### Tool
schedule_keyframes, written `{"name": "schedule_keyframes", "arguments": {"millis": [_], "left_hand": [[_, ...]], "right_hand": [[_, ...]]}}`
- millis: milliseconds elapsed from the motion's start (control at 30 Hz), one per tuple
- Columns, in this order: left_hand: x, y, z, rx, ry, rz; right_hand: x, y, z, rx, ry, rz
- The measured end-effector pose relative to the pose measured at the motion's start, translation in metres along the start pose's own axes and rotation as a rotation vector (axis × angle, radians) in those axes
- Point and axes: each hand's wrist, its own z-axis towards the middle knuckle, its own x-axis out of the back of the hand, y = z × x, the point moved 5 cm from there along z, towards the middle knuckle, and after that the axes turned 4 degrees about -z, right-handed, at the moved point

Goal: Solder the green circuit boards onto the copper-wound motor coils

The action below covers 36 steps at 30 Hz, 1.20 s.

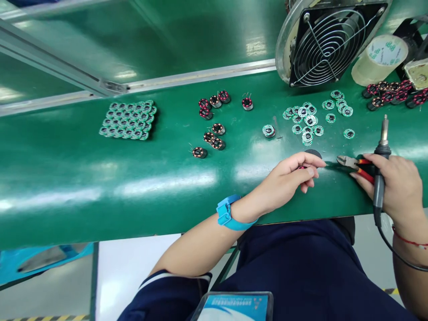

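Note:
My left hand (294, 174) is closed above the bench, fingers curled round a small wound coil (302, 167) that is mostly hidden; only a bit of its red winding shows. Just beyond those fingers lies a dark round disc (313, 153). My right hand (403, 187) is closed on wire cutters (364, 174) with red-orange handles, their jaws slightly apart and pointing left. A soldering iron (379, 187) is also in this hand, tip upward, its cable running down past the wrist. Several small round green circuit boards (310, 120) are scattered ahead of my hands.
A coil topped with a board (268, 131) stands left of the loose boards. Several bare coils (218, 143) are farther left, beside a block of board-topped pieces (129, 120). At the back right are a fan (327, 49), a tape roll (381, 60) and more coils (388, 96).

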Motion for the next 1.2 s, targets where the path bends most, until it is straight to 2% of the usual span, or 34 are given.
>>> {"name": "schedule_keyframes", "arguments": {"millis": [67, 133, 167, 233, 267, 300, 400, 500, 633, 767, 833, 900, 967, 1033, 1200], "left_hand": [[0.0, -0.004, 0.002, -0.001, 0.012, -0.069], [0.001, -0.007, 0.004, -0.018, 0.031, -0.14], [0.001, -0.008, 0.005, -0.033, 0.047, -0.182], [0.002, -0.01, 0.007, -0.056, 0.088, -0.266], [0.002, -0.011, 0.008, -0.064, 0.106, -0.306], [0.002, -0.011, 0.008, -0.068, 0.12, -0.34], [0.004, -0.012, 0.008, -0.067, 0.162, -0.377], [0.004, -0.013, 0.007, -0.058, 0.174, -0.346], [-0.001, -0.017, 0.008, -0.043, 0.096, -0.349], [-0.002, -0.014, 0.009, -0.055, 0.061, -0.287], [0.007, -0.004, 0.009, -0.121, 0.12, -0.199], [0.021, 0.011, 0.008, -0.245, 0.22, -0.072], [0.034, 0.026, 0.007, -0.358, 0.31, 0.079], [0.045, 0.037, 0.007, -0.414, 0.368, 0.216], [0.058, 0.057, 0.011, -0.465, 0.442, 0.528]], "right_hand": [[0.004, 0.003, 0.003, -0.007, 0.019, 0.006], [0.012, -0.007, 0.006, -0.036, 0.081, 0.079], [0.017, -0.016, 0.008, -0.059, 0.128, 0.138], [0.021, -0.04, 0.012, -0.164, 0.135, 0.352], [0.024, -0.056, 0.015, -0.16, 0.193, 0.467], [0.023, -0.075, 0.019, -0.121, 0.174, 0.539], [0.019, -0.116, 0.034, -0.076, 0.126, 0.579], [0.016, -0.13, 0.046, -0.098, 0.124, 0.527], [0.018, -0.128, 0.05, -0.031, 0.175, 0.54], [0.016, -0.105, 0.047, -0.009, 0.202, 0.586], [0.01, -0.085, 0.048, -0.043, 0.177, 0.61], [0.005, -0.068, 0.05, -0.056, 0.135, 0.616], [0.002, -0.058, 0.056, -0.005, 0.079, 0.634], [0.0, -0.057, 0.062, 0.085, 0.028, 0.652], [-0.011, -0.074, 0.074, 0.3, -0.119, 0.613]]}}
